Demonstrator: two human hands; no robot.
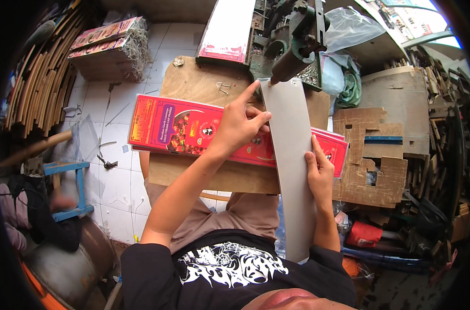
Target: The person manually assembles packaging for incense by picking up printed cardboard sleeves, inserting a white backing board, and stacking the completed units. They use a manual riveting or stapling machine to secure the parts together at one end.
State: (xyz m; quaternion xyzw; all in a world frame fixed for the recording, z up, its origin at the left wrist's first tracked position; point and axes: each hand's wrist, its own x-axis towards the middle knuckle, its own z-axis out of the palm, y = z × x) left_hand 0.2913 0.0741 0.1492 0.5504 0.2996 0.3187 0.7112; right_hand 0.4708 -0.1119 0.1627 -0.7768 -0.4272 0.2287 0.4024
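A long white strip [292,139], flat and panel-like, runs from my chest to the machine. Its far end lies under the dark cylindrical head of a green press-like machine [292,64]. My left hand [243,124] is at the strip's left edge, index finger stretched to the far left corner and thumb on the edge; the other fingers curl in. Farther down, my right hand [320,170] grips the right edge, thumb on top. Beneath the strip, a stack of red printed strips [162,126] with food pictures lies crosswise on a wooden board [193,82].
Small metal pieces [223,87] lie on the board. Left stand bundled printed panels [108,46], stacked wood strips [44,67] and a blue frame [77,188]. Another person's arm [54,206] shows there. Cut brown boards [369,155] and plastic bags [343,72] are on the right.
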